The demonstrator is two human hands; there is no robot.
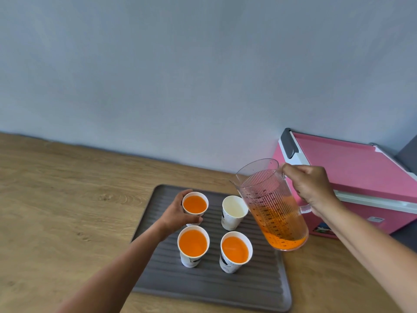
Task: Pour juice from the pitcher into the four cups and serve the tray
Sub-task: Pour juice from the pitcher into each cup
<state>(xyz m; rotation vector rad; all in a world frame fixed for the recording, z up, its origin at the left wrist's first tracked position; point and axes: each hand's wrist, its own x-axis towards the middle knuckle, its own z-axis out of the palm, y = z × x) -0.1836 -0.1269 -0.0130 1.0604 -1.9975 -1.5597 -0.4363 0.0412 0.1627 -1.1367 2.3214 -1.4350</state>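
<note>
Here left grip (178,213) holds cup (195,193), right grip (312,188) pitcher (261,184)

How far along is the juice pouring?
Three cups are filled: the far-left cup, near-left cup and near-right cup. The left hand grips the far-left cup; the right hand holds the pitcher by the empty far-right cup. Filling it and serving the tray remain.

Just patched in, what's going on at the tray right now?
The right hand holds the pitcher by its handle, tilted beside the one empty cup on the tray. The left hand grips the far left cup, already full. The near left cup and near right cup are full too.
</note>
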